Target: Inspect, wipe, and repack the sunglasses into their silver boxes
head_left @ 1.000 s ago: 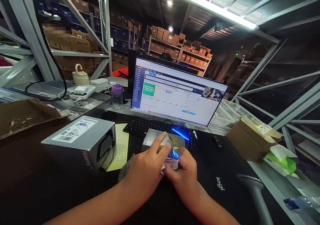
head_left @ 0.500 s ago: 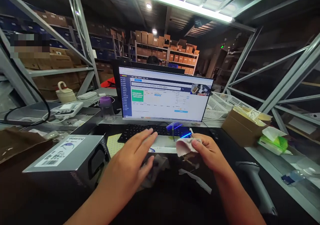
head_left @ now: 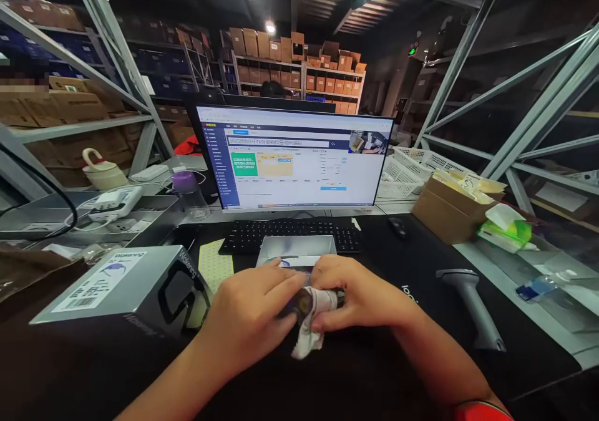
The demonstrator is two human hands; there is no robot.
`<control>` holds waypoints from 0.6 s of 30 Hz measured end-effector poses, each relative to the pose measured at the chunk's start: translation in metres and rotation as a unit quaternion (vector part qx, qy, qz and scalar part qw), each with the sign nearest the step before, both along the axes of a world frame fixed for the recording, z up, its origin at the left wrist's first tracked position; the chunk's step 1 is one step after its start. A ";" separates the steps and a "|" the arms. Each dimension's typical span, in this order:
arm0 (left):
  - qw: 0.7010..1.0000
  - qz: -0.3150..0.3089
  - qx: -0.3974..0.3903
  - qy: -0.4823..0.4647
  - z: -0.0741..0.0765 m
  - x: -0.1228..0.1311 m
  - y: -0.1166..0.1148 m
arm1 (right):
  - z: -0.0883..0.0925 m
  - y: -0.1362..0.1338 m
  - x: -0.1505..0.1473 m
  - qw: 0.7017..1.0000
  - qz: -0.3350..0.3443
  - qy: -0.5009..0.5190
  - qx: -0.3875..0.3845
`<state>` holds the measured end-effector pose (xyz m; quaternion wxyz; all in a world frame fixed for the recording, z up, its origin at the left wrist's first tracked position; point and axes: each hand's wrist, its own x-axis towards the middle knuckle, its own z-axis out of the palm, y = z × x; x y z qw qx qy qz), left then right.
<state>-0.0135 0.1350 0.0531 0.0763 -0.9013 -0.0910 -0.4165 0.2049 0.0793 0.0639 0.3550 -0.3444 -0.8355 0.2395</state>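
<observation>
My left hand (head_left: pixel 250 312) and my right hand (head_left: pixel 360 296) meet over the black desk mat (head_left: pixel 421 284), just in front of an open grey box (head_left: pixel 297 249). Both are closed around a small dark item wrapped in a whitish cloth (head_left: pixel 311 324). The cloth hangs down between the hands. What the item is stays hidden by fingers and cloth. The black keyboard (head_left: pixel 290 234) and the lit monitor (head_left: pixel 292 159) lie just beyond.
A grey product box (head_left: pixel 116 287) lies at my left with a yellow dotted sheet (head_left: pixel 213 265) beside it. A handheld scanner (head_left: pixel 465 305) stands at the right, a mouse (head_left: pixel 397 226) behind it. A cardboard box (head_left: pixel 449 206), white baskets (head_left: pixel 407 171) and steel racking surround the desk.
The hands were apart half a second ago, the right holding the cloth up by the keyboard. They have come together lower on the mat. The blue light near the keyboard is gone.
</observation>
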 end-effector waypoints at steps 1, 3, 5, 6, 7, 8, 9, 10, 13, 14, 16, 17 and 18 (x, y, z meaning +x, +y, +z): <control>1.000 0.000 -0.002 -0.015 0.002 -0.001 -0.001 | 0.001 0.001 0.004 1.000 0.026 0.006 -0.005; 0.999 -0.004 -0.008 -0.039 0.006 -0.001 -0.003 | 0.004 0.004 0.013 0.997 0.071 0.012 -0.017; 0.998 0.000 -0.010 -0.065 0.006 -0.001 -0.003 | 0.008 0.007 0.022 0.995 0.095 0.016 -0.034; 0.997 0.006 -0.010 -0.074 0.004 0.000 -0.003 | 0.009 0.008 0.027 0.994 0.099 0.018 -0.043; 0.996 0.014 -0.009 -0.082 0.003 0.000 -0.002 | 0.011 0.009 0.031 0.994 0.099 0.020 -0.050; 0.996 0.025 -0.009 -0.089 0.000 0.001 -0.001 | 0.012 0.009 0.035 0.994 0.096 0.020 -0.055; 0.995 0.038 -0.007 -0.092 -0.002 0.001 0.001 | 0.014 0.010 0.039 0.994 0.089 0.019 -0.054; 0.994 0.050 -0.004 -0.094 -0.004 0.001 0.002 | 0.015 0.010 0.044 0.995 0.081 0.017 -0.051; 0.990 0.082 0.005 -0.111 -0.008 0.000 0.006 | 0.014 0.014 0.058 0.999 0.035 0.016 -0.035; 0.988 0.092 0.002 -0.120 -0.008 -0.001 0.007 | 0.012 0.015 0.064 0.999 -0.001 0.022 -0.027; 0.983 0.118 -0.011 -0.138 -0.007 -0.003 0.008 | 0.008 0.019 0.075 0.993 -0.113 0.046 0.002; 0.981 0.133 -0.017 -0.143 -0.006 -0.004 0.008 | 0.006 0.021 0.080 0.982 -0.179 0.054 0.023; 0.979 0.145 -0.022 -0.144 -0.005 -0.005 0.008 | 0.004 0.022 0.084 0.968 -0.240 0.059 0.047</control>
